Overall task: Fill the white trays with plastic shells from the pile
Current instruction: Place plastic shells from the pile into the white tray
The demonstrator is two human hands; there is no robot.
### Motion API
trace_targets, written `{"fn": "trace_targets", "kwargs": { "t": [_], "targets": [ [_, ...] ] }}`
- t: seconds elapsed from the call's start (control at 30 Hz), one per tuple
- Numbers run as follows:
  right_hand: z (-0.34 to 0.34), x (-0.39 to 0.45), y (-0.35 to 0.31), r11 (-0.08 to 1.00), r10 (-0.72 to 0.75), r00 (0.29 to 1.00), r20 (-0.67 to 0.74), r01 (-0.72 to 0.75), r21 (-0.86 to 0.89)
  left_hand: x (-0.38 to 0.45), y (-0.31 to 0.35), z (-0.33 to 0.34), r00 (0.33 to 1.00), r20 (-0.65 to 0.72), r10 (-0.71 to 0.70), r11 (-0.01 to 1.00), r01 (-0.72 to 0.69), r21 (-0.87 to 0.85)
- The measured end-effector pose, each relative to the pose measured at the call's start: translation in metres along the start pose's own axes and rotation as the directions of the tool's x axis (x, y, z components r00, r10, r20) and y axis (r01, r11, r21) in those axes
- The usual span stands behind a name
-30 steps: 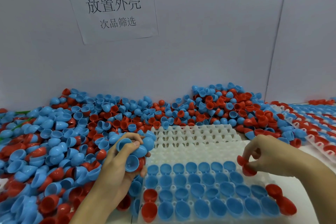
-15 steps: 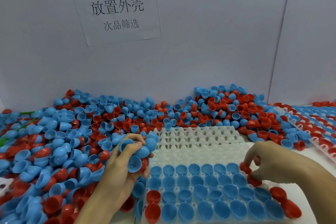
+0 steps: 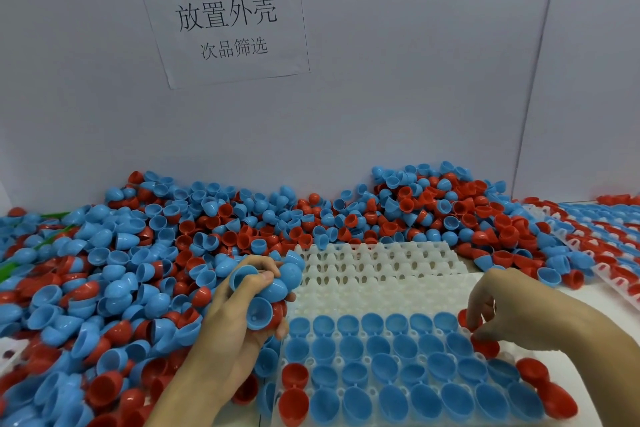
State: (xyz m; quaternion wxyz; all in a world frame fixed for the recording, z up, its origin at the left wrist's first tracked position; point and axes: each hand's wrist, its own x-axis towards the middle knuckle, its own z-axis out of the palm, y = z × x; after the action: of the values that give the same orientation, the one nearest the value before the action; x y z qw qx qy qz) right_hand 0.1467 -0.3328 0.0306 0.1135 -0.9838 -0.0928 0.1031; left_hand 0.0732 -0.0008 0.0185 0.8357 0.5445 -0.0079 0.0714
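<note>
A white tray (image 3: 381, 291) with rows of sockets lies in front of me; its near rows hold blue shells (image 3: 377, 354), with red shells (image 3: 294, 374) at the left and right ends. A big pile of blue and red shells (image 3: 114, 270) covers the table to the left and behind. My left hand (image 3: 242, 315) grips a handful of blue shells (image 3: 273, 282) at the tray's left edge. My right hand (image 3: 512, 312) pinches a red shell (image 3: 486, 347) at the tray's right end, with another red shell (image 3: 464, 317) at its fingertips.
A second white tray (image 3: 381, 253) lies behind the first, partly under it. Filled trays (image 3: 602, 229) of blue and red shells are at the far right. A grey wall with a paper sign (image 3: 225, 21) stands behind the pile.
My right hand has lowered its red shells to the tray's right end. My left hand has kept its handful of blue shells in about the same place.
</note>
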Motion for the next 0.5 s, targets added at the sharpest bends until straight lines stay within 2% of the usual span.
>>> {"fn": "trace_targets", "kwargs": {
  "t": [0.17,0.3,0.4,0.5],
  "targets": [
    [-0.009,-0.007,0.002,0.998,-0.025,1.000,0.001,0.025,0.051,0.000,0.001,0.001,1.000,0.004,-0.006,1.000,0.007,-0.021],
    [-0.014,-0.009,-0.009,0.995,-0.048,0.966,-0.252,0.069,0.074,-0.001,0.001,0.002,1.000,0.008,-0.014,1.000,0.014,-0.027],
    [-0.012,-0.007,-0.045,0.944,-0.124,0.904,-0.408,0.233,0.231,-0.001,-0.001,0.003,1.000,0.004,-0.011,1.000,0.011,-0.011],
    [-0.006,-0.005,-0.101,0.822,-0.233,0.880,-0.414,0.406,0.399,-0.001,-0.001,0.004,1.000,0.024,0.004,1.000,-0.004,0.028]
  ]
}}
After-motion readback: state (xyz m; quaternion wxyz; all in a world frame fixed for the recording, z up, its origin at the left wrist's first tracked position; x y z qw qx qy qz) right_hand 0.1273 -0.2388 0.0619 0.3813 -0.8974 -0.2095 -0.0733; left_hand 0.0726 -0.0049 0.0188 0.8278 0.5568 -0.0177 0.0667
